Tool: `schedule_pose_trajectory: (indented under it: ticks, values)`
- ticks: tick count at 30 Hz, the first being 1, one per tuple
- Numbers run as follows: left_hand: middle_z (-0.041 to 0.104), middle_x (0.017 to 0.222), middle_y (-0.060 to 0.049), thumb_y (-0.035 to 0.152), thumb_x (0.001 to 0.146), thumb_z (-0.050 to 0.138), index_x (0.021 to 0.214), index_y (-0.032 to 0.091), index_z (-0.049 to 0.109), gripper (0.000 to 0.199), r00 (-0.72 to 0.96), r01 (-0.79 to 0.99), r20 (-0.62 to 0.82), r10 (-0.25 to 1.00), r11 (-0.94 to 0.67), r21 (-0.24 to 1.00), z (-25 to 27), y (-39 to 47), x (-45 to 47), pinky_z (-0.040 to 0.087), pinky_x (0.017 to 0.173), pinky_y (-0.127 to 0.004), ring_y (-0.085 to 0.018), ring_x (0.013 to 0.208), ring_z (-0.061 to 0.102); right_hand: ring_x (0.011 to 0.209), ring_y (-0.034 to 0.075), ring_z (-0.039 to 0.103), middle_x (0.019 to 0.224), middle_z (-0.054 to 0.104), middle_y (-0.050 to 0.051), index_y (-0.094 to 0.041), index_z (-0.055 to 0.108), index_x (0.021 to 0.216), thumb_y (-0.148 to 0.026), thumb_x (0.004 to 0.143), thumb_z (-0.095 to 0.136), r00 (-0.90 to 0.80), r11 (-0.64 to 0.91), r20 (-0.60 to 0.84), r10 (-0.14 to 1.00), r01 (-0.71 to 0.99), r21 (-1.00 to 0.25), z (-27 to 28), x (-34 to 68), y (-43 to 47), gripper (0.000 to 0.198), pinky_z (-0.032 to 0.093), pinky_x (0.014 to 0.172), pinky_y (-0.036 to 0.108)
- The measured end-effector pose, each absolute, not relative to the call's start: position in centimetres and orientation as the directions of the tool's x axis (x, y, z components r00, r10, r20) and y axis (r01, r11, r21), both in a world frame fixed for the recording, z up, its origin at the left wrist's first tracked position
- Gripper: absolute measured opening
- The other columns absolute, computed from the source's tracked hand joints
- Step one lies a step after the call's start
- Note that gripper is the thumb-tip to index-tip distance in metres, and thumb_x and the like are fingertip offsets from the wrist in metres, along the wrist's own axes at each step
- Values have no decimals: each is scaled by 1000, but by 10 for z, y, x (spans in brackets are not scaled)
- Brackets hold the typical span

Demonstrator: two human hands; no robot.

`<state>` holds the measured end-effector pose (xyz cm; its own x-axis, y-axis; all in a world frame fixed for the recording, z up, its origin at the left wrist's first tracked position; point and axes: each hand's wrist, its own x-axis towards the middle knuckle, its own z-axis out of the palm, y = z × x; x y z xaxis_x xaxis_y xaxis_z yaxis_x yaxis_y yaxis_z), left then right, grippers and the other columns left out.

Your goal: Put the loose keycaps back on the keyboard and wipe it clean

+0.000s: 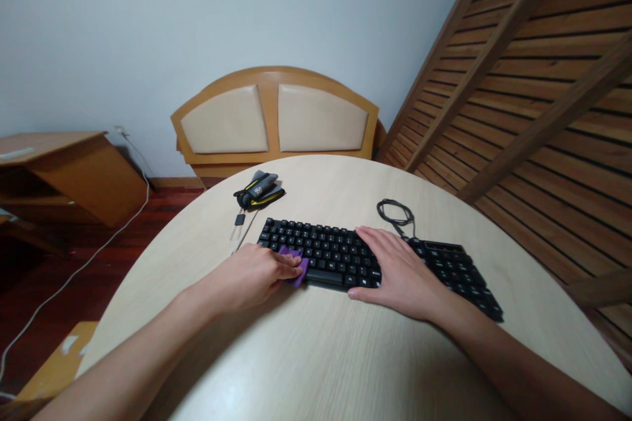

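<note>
A black keyboard [326,245] lies across the round, pale wooden table [296,355], its number pad end slanting toward the right edge. My left hand [259,271] is closed on a purple cloth [299,270] and presses it onto the keys at the keyboard's left part, near the space bar. Spread over the right-middle of the keyboard, my right hand [402,273] has its thumb at the front edge and its fingers reaching to the back edge. The keys under both hands are hidden.
Behind the keyboard lie a coiled black cable [395,212] and a grey, black and yellow folded pouch [259,191] with a small dark tag [239,219]. A headboard [274,118] stands beyond the table, a slatted wooden panel [518,79] at right, a wooden desk [64,171] at left.
</note>
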<state>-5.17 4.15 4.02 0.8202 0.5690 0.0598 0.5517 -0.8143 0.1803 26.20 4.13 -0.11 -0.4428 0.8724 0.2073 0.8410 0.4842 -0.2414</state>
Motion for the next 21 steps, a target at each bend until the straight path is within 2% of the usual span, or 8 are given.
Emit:
schedule_pose_trajectory:
  ticks: [6, 11, 13, 16, 18, 21]
  values:
    - [76, 112, -4, 5, 86, 56, 114, 25, 74, 39, 848, 492, 92, 522, -840, 230, 47, 41, -54, 60, 88, -33, -22, 99, 74, 139, 37, 41, 152, 45, 17, -16, 42, 149, -74, 67, 70, -441, 481, 201, 874, 842, -243, -2, 263, 42, 105, 32, 116, 55]
    - [74, 118, -3, 9, 88, 55, 126, 25, 68, 43, 851, 426, 177, 494, -848, 315, 48, 45, -57, 60, 89, -32, -20, 100, 74, 138, 38, 41, 152, 46, 16, -19, 41, 150, -72, 68, 71, -446, 494, 225, 866, 833, -249, -4, 264, 42, 103, 33, 115, 57]
    - [71, 124, -3, 11, 90, 52, 130, 25, 65, 44, 770, 473, 311, 557, -825, 308, 41, 49, -57, 59, 95, -36, -20, 107, 72, 138, 38, 41, 151, 46, 16, -19, 41, 150, -72, 68, 71, -447, 495, 228, 865, 833, -245, -4, 264, 42, 103, 33, 115, 56]
    - [68, 129, -5, 11, 91, 50, 130, 23, 66, 43, 519, 630, 523, 676, -716, 300, 22, 58, -57, 59, 97, -43, -23, 112, 70, 138, 38, 40, 151, 46, 17, -19, 44, 149, -73, 69, 70, -451, 499, 230, 862, 835, -231, -5, 264, 42, 100, 33, 115, 56]
    - [67, 130, -4, 9, 90, 50, 130, 24, 67, 45, 401, 704, 565, 721, -637, 314, 11, 65, -57, 59, 97, -46, -24, 112, 69, 138, 38, 40, 151, 45, 17, -19, 45, 148, -72, 70, 69, -462, 511, 237, 855, 830, -226, -5, 265, 42, 98, 33, 114, 57]
    - [67, 129, -2, 8, 89, 49, 128, 26, 68, 47, 349, 763, 550, 759, -571, 304, 1, 72, -56, 59, 96, -49, -26, 112, 70, 138, 38, 39, 150, 45, 18, -20, 46, 148, -72, 72, 68, -476, 528, 250, 843, 821, -219, -6, 263, 41, 95, 33, 113, 58]
